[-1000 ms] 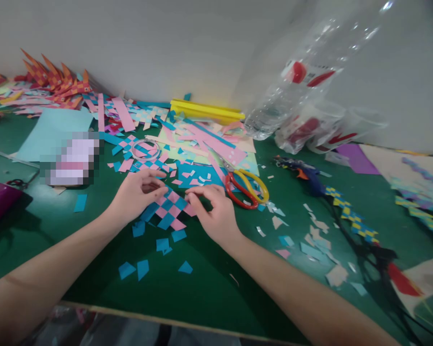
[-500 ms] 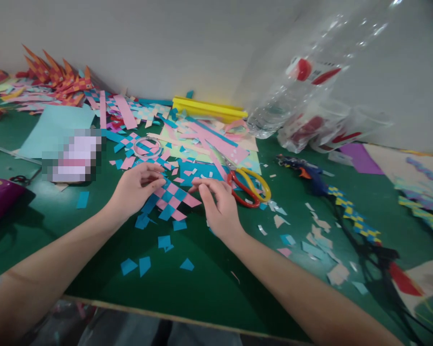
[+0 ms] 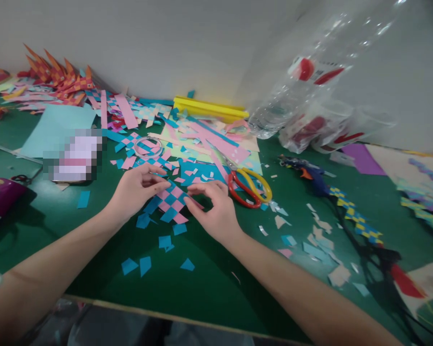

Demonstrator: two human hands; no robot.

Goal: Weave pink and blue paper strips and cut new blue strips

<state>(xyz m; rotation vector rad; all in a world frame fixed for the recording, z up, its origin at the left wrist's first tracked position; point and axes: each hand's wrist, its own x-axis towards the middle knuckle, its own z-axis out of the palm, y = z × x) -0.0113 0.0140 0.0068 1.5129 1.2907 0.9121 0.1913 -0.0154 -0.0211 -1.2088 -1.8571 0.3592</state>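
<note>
A piece of woven paper [image 3: 172,202] in pink and blue checks is held just over the green table [image 3: 216,293]. My left hand [image 3: 135,190] pinches its upper left edge between thumb and fingers. On the other side, my right hand [image 3: 214,204] has thumb and fingertips closed on its right edge, on a pink strip end partly hidden by the hand. Blue paper scraps [image 3: 165,242] lie below the weave. Scissors [image 3: 248,185] with one red and one yellow handle rest just beyond my right hand.
Behind the hands lie cut strips and a clear tape ring [image 3: 148,147]. A phone [image 3: 77,156] sits left. A plastic bottle [image 3: 296,96] and cups [image 3: 361,127] stand at the back right. A blue glue gun [image 3: 312,180] with its cable lies right, near paper scraps [image 3: 319,235].
My right hand moved off the weave's right edge, showing a pink strip end, then came back left and closed on it. My left hand kept its hold. The view shifted slightly.
</note>
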